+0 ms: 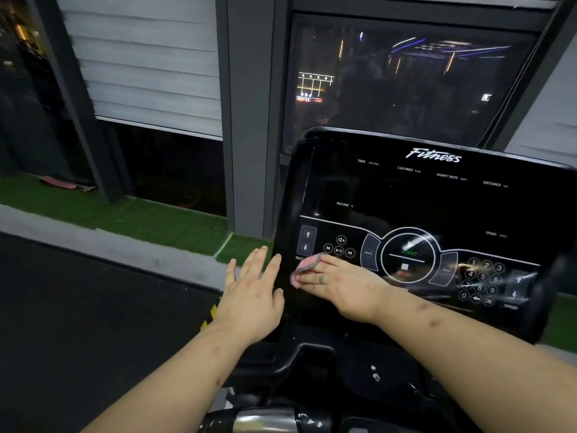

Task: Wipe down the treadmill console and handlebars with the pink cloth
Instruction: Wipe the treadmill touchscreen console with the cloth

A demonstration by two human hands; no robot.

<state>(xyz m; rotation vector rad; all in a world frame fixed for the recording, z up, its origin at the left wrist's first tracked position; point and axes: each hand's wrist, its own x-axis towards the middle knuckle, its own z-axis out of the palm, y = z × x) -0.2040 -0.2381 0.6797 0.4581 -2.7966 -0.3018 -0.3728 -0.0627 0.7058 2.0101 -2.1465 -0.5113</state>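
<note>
The person is pressing the pink cloth (pixel 307 266) against the lower left corner of the black treadmill console (pixel 421 201), just below the incline arrows (pixel 307 240) and the media buttons (pixel 339 249). The right hand (pixel 343 285) is lying flat over the cloth with its fingers stretched straight, and the fabric is peeking out past the fingertips. The left hand (pixel 249 295) is sitting at the console's left edge, fingers straight and spread, holding nothing. A handlebar (pixel 265 420) is showing near the bottom of the view, well below both hands.
</note>
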